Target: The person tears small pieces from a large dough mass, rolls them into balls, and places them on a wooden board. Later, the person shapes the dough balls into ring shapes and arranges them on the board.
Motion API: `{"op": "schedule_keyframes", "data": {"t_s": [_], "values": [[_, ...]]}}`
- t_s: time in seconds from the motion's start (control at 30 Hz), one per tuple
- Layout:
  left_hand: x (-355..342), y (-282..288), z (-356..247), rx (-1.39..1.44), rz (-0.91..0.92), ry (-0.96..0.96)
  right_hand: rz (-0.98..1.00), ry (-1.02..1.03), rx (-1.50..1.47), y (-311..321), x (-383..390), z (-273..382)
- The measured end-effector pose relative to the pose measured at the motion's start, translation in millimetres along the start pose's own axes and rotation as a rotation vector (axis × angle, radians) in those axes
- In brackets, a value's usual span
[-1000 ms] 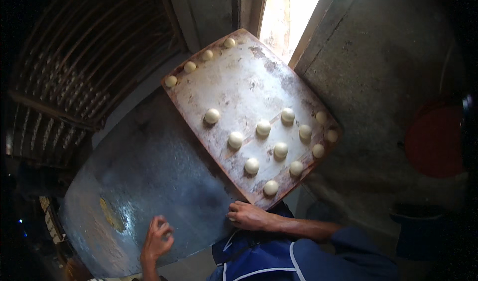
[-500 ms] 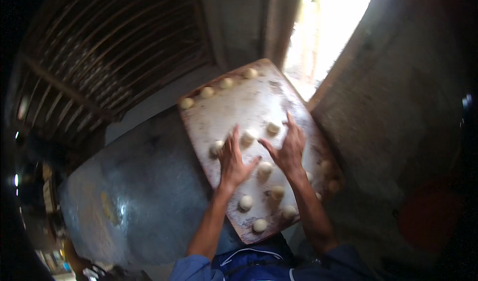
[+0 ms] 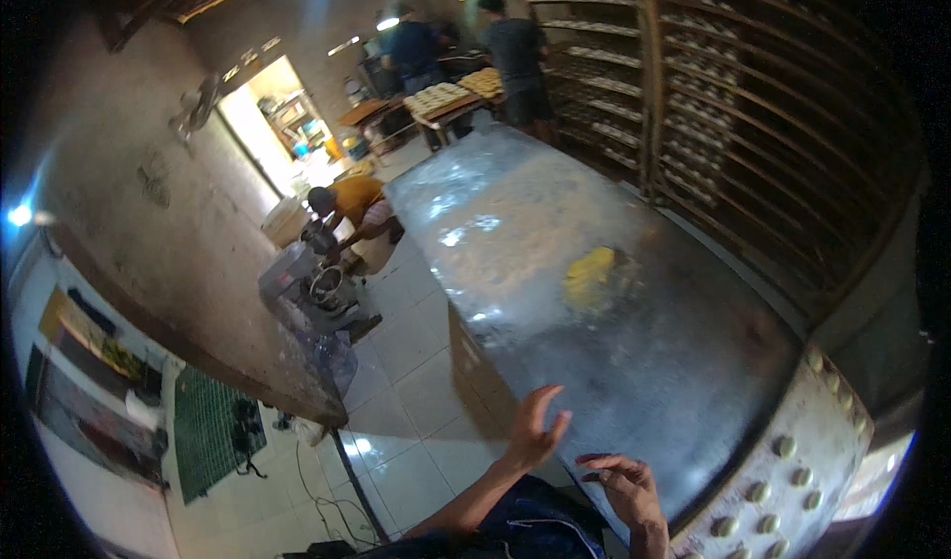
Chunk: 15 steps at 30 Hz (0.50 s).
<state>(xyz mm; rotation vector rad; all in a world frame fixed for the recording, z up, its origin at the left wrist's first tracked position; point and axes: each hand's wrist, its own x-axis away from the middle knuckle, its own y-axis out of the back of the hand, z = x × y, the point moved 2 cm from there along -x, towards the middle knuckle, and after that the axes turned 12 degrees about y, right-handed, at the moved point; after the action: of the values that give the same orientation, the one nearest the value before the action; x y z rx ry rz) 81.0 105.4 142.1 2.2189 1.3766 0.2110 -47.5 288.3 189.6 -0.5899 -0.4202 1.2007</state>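
My left hand [image 3: 536, 432] is held up over the near left edge of a dark, smooth-topped table [image 3: 634, 381], thumb and fingers apart and holding nothing. Beside it, my right hand [image 3: 631, 490] hovers near the table's front edge, fingers loosely bent and slightly apart, with nothing visible in it. To the right of that hand lies a pale, worn board [image 3: 827, 450] bearing several round dough balls [image 3: 786, 447]. Both hands are away from the dough. Farther up the table is a yellow lump [image 3: 591, 279] whose kind I cannot make out, near a floury patch [image 3: 515, 227].
Slatted racks [image 3: 649, 84] with rows of pale pieces line the right side. A crouching person in yellow [image 3: 355, 201] is beside a mixer-like machine [image 3: 297, 274] on the left. Two people stand at the back near trays of pale rounds [image 3: 436, 99]. Cables [image 3: 332, 505] lie on the tiled floor.
My view has swung left from the board to the long table and room. Both hands have left the dough balls and are now in the air near the table's front edge.
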Motion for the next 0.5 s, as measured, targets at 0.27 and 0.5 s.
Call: {"op": "schedule_keyframes", "data": {"t_s": [0.27, 0.5], "values": [[48.1, 211.8, 141.2, 0.394, -0.141, 0.61, 0.012, -0.174, 0.275, -154.4, -177.4, -147.9], [-66.1, 279.2, 147.3, 0.061, -0.118, -0.069, 0.167, -0.374, -0.161, -216.5, -255.3, -363.6]]}}
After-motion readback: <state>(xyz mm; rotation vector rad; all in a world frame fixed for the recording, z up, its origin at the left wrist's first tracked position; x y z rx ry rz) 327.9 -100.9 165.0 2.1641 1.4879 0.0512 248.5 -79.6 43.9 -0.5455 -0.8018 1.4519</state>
